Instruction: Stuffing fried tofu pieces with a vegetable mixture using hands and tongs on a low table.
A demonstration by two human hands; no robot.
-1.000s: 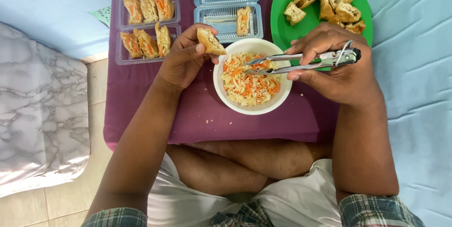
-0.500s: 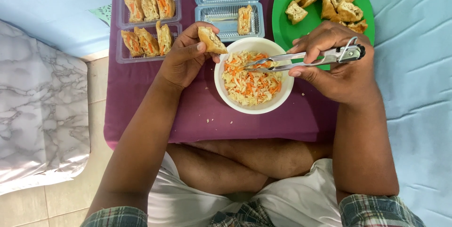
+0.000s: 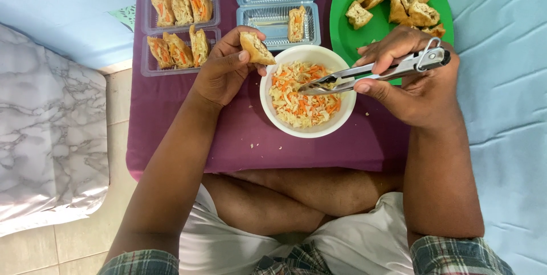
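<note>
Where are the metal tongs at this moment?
The metal tongs are in the right hand, tips over the white bowl of shredded filling, just below the green plate.

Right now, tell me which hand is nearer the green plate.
Right. The right hand, gripping metal tongs, overlaps the green plate edge; the left hand, holding a tofu piece, sits across the white bowl.
</note>
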